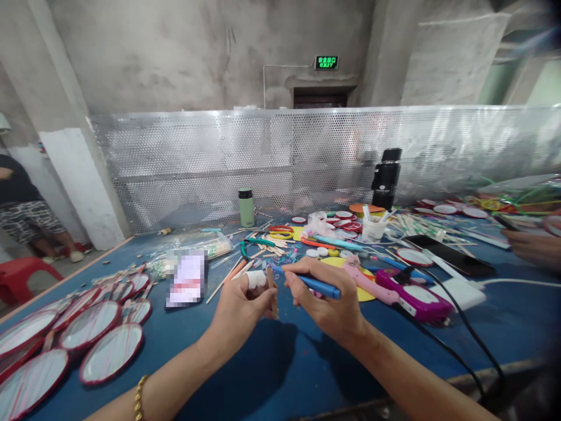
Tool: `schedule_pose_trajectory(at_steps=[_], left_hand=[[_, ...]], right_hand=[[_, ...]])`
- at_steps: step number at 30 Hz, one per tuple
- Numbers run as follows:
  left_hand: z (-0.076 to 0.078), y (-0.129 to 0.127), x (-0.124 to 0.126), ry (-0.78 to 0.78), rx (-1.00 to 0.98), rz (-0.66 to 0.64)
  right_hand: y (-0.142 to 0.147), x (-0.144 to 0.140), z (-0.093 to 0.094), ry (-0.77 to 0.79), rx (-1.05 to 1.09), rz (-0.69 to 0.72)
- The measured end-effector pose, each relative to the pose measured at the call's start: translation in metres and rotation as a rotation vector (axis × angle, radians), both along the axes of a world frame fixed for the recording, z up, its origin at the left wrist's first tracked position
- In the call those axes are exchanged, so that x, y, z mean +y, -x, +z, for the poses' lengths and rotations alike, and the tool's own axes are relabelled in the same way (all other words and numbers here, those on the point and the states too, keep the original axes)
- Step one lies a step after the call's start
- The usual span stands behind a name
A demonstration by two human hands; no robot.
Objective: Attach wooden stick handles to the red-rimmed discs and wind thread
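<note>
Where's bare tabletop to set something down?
Bare blue table between the forearms, below left hand and right hand. Another patch near the right edge, past the black cable. Crowded: round framed discs at left, craft clutter behind the hands.

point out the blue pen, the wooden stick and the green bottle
blue pen [322, 287], head view, middle of barrel
wooden stick [272, 292], head view, upper shaft
green bottle [246, 209], head view, body

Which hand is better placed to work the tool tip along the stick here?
Right, probably. The right hand already grips the blue tool, its tip pointing at the wooden stick that the left hand pinches upright beside it.
</note>
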State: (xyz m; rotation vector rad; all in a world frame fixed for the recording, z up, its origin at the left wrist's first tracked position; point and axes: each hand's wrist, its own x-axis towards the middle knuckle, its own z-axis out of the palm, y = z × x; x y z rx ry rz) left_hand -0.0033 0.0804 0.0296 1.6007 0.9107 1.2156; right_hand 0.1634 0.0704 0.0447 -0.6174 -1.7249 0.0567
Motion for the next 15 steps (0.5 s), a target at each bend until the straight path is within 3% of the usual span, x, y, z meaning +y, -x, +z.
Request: schedule_pose_trajectory(at_steps=[15], left_hand=[[0.0012,0.0000,0.0002,0.000,0.035,0.012]], right_hand=[[0.0013,-0.0005,0.0003,-0.006,-0.016,0.001]])
